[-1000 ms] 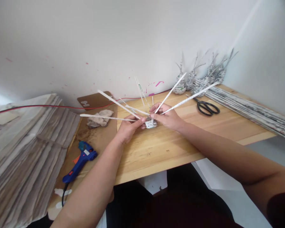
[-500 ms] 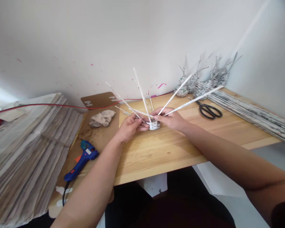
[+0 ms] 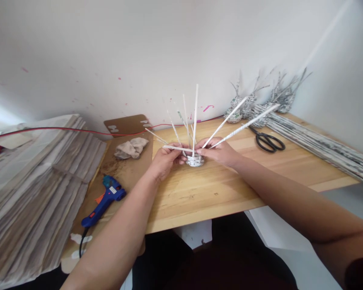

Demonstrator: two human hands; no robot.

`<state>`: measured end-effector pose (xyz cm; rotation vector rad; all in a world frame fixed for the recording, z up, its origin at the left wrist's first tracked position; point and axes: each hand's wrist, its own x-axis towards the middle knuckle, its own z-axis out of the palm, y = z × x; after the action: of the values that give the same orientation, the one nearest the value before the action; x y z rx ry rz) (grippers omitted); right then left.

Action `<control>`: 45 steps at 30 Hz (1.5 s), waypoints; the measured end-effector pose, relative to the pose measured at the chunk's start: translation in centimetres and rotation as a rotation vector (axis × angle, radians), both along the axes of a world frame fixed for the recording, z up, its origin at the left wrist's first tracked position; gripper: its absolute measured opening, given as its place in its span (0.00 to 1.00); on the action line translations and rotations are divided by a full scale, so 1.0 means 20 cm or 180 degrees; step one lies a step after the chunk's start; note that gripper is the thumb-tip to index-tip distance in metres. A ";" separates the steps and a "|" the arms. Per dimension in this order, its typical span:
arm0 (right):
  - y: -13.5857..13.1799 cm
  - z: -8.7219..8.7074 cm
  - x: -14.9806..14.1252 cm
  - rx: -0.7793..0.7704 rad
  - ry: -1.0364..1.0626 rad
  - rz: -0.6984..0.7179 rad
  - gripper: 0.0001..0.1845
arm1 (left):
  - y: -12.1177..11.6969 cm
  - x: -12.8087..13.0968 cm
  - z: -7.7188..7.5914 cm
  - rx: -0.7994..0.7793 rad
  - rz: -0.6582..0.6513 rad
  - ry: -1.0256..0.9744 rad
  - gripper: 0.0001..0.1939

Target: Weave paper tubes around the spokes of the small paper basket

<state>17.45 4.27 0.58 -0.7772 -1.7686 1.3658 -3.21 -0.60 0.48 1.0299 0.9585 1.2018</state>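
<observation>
Between my hands sits a small woven basket (image 3: pixel 195 161) of rolled newspaper, just over the wooden table (image 3: pixel 181 205). Several white paper tubes fan up and outward from its rim. My left hand (image 3: pixel 168 158) is closed at the basket's left side, its thumb and fingers on a paper tube (image 3: pixel 177 148) that lies nearly level across the rim. At the right side, my right hand (image 3: pixel 217 151) pinches the basket's rim near the bases of two slanting tubes. Part of the fingers of both hands is hidden behind the weave.
A blue glue gun (image 3: pixel 104 199) and a crumpled cloth (image 3: pixel 131 148) lie on brown board at left, beside stacked newspapers (image 3: pixel 54 185). Black scissors (image 3: pixel 269 141), long paper tubes (image 3: pixel 320 145) and woven pieces (image 3: pixel 234 110) are at right. A red cable (image 3: pixel 78 129) runs along the wall.
The basket has turned a little, and its upright tubes stand in new positions. My left hand has shifted from a slanting tube to the level one. My right hand stays at the rim.
</observation>
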 end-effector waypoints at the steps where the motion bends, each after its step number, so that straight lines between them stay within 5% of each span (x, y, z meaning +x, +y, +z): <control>1: 0.00 0.01 0.00 0.0066 -0.0089 0.0072 0.11 | 0.00 -0.01 0.01 -0.0049 0.0004 0.0042 0.20; 6: -0.01 0.04 0.03 0.0451 -0.0462 0.0340 0.07 | 0.00 -0.11 0.06 -0.0558 -0.0456 0.0135 0.34; 10: 0.00 0.03 0.04 0.0528 -0.0536 0.0590 0.08 | -0.02 -0.17 0.09 -0.0233 -0.0612 0.0812 0.28; 15: 0.01 0.00 0.04 0.0433 -0.0348 0.0660 0.11 | -0.04 -0.18 0.12 0.0259 -0.0503 0.1632 0.23; 22: 0.02 -0.02 0.03 0.0613 -0.0232 0.0332 0.11 | -0.03 -0.21 0.15 0.0522 0.0234 0.1752 0.19; 28: 0.01 0.00 0.03 0.0592 -0.0346 0.0239 0.12 | -0.05 -0.13 0.11 0.1384 0.0534 0.3098 0.12; 38: -0.02 0.03 0.01 0.0538 -0.0229 0.0068 0.08 | -0.07 0.00 0.03 0.1737 0.0227 0.2330 0.11; 45: -0.02 0.02 0.00 0.0903 -0.0467 -0.0115 0.15 | -0.06 0.04 0.00 0.1861 0.0649 0.2454 0.08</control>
<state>17.37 3.92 1.06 -0.7630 -1.9981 1.0257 -2.41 -1.74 0.48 1.9880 1.3541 1.3052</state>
